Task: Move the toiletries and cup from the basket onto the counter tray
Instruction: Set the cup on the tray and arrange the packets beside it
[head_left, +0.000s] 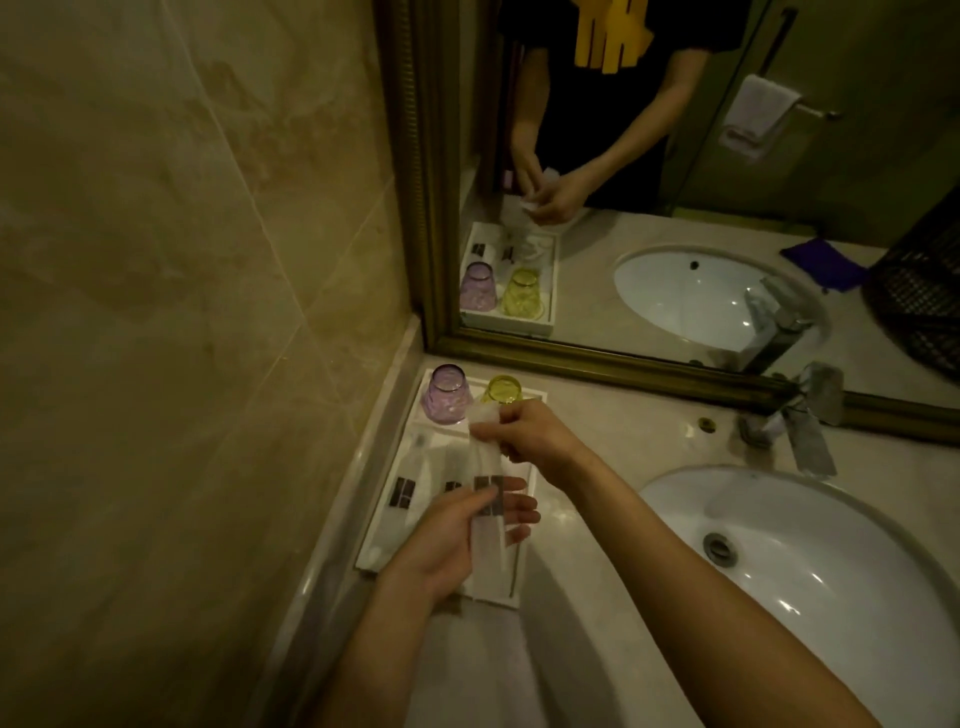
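- a long white sachet (488, 525) is held over the white tray (387, 540), which sits on the worktop (597, 499) in the corner beside the wall.
- left hand (457, 540): grip closed on the near half of the sachet, thumb across the dark label, fingers spread underneath.
- right hand (524, 431): grip pinched on the sachet's far end, thumb and fingertips together.
- long axis of the sachet runs from the left grip away to the right grip, roughly parallel to the tray's long side and the wall edge.
- the open strip of tray lies directly below both grips, on the sink side of two labelled packets (402, 493) already lying lengthwise further toward the wall.
- beyond the right grip, a purple cup (445, 396) and a yellow cup (503, 389) stand mouth-down at the tray's far end; the yellow cup is just beside the right hand, partly hidden by it.
- judgement: sachet looks near placement; the move seems to be straight down, axis kept as is, beside the other packets.
- judgement: neither hand is markedly nearer the tray; the right grip risks nudging the yellow cup.
- basket itself not visible directly; a dark mesh object shows only in the mirror (675, 182).
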